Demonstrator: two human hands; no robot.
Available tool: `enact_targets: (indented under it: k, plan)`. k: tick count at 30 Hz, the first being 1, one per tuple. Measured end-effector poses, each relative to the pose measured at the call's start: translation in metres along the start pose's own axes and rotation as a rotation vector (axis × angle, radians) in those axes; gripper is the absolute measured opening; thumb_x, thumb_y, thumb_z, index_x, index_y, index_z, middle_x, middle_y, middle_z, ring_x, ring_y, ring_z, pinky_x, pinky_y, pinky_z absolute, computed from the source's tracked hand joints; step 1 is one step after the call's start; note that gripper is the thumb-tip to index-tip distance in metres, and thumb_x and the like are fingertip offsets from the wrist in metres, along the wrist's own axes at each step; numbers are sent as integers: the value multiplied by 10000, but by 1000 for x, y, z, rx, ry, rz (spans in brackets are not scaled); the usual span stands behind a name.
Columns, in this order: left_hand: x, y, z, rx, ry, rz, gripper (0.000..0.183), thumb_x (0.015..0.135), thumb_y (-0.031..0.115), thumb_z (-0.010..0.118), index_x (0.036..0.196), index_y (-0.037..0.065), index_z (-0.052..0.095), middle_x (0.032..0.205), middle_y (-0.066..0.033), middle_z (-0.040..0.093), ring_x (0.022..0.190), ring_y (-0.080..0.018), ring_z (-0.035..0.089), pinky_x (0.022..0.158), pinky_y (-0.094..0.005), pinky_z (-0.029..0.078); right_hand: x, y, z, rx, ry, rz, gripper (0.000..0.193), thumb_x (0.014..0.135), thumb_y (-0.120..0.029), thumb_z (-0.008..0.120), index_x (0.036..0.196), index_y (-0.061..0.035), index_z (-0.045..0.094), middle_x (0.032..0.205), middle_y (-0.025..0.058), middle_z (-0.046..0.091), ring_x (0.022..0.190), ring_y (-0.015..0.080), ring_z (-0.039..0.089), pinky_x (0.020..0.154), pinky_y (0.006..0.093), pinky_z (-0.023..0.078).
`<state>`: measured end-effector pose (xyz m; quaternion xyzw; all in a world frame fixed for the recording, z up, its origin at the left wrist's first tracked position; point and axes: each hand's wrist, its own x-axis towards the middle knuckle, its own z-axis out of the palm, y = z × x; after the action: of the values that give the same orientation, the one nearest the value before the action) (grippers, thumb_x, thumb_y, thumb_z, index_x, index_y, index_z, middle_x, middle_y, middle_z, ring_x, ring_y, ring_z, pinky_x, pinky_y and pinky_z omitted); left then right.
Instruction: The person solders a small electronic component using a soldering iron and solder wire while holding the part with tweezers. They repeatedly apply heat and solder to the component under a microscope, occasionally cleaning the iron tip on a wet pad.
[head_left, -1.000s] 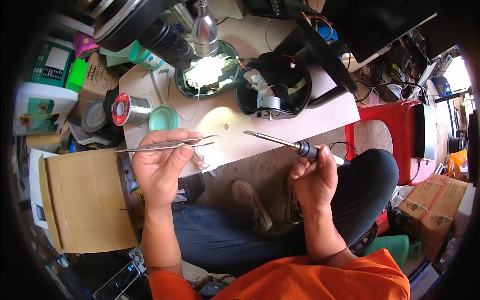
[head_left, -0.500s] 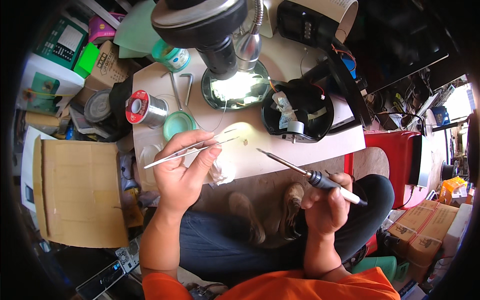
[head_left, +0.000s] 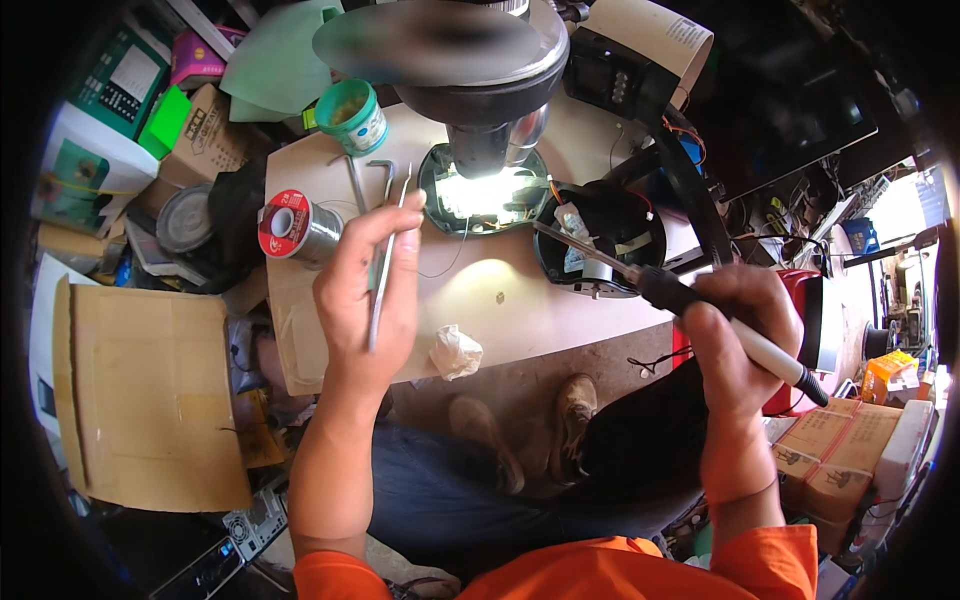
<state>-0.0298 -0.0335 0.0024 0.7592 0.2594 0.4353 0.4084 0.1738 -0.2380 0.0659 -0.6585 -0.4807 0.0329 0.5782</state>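
My left hand (head_left: 365,290) pinches a pair of metal tweezers (head_left: 379,285), their tips pointing up and away from me. In my right hand (head_left: 740,335) is a soldering iron (head_left: 672,294), gripped by its handle, its tip slanting up to the left near a black open housing. A rounded black case with a circuit board (head_left: 515,208) lies under a bright light, just right of the tweezers' tips. The second black housing (head_left: 640,262) holds wires and a small grey cylinder. A tiny piece (head_left: 500,297) rests in a spot of light on the tabletop.
A large microscope or lamp head (head_left: 470,90) hangs over the board. Around the table (head_left: 440,300) are a solder spool (head_left: 298,228), a green jar (head_left: 352,115), hex keys (head_left: 384,172) and a crumpled tissue (head_left: 456,352). Cardboard boxes (head_left: 150,400) flank me.
Both hands have moved forward. The tweezers have swung from pointing right to pointing away. The soldering iron is raised, its tip nearer the housings. My view has shifted slightly.
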Motion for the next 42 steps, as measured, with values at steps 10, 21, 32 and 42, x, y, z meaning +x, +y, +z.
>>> enact_targets:
  k: [10, 21, 32, 42]
  plan:
    - [17, -7, 16, 386, -96, 236, 824, 691, 179, 905, 1349, 20, 433, 1364, -283, 539, 1233, -423, 570, 1022, -421, 482, 32, 7, 17, -40, -101, -301, 153, 682, 29, 766, 801, 24, 669, 723, 108, 665, 561, 223, 620, 519, 316, 482]
    - [27, -4, 24, 344, -150, 86, 832, 681, 96, 884, 1362, 24, 410, 1300, -244, 580, 1187, -413, 593, 982, -440, 498, 40, 7, 22, -44, -83, -338, 142, 633, 46, 758, 733, 8, 665, 690, 88, 648, 538, 234, 598, 513, 326, 463]
    - [28, -6, 26, 348, -157, 100, 790, 710, 103, 865, 1358, 20, 420, 1219, -235, 616, 1103, -415, 628, 923, -447, 514, 42, 8, 20, -84, -122, -379, 164, 615, 56, 750, 744, -18, 680, 715, 77, 634, 540, 217, 588, 502, 323, 453]
    - [28, -8, 28, 341, -140, 84, 745, 715, 124, 866, 1320, 26, 443, 1204, -237, 625, 1076, -423, 638, 893, -449, 529, 43, 9, 25, -108, -145, -424, 156, 625, 63, 752, 737, -10, 671, 709, 75, 623, 527, 214, 582, 466, 312, 447]
